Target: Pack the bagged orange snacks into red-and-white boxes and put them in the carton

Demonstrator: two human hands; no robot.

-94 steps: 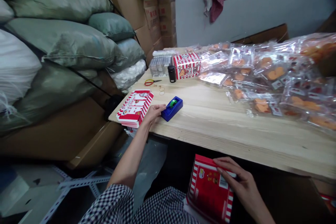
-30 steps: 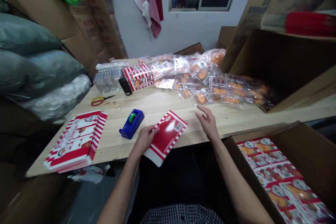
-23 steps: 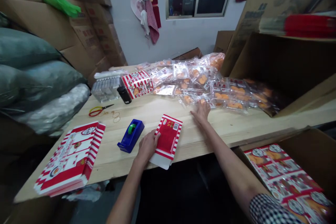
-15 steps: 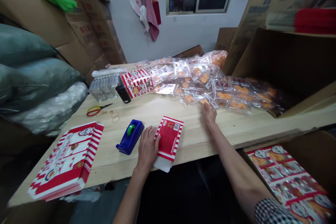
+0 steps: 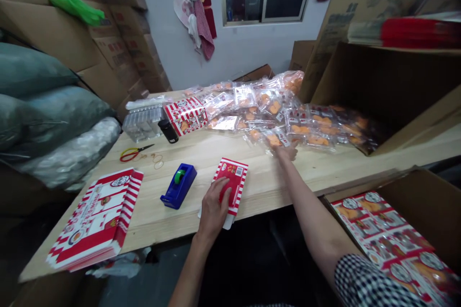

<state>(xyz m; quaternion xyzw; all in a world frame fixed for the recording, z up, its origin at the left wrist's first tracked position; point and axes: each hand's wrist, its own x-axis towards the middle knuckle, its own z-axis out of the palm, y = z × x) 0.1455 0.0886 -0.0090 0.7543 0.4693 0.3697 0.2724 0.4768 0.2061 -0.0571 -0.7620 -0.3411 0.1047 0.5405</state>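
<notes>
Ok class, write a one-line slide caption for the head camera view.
Left hand rests on a flat striped carton on a wooden table; right hand reaches clear packets of orange snacks.

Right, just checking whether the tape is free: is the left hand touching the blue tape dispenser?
No, the left hand rests on the red-and-white printed carton blank, apart from the blue tape dispenser.
</notes>
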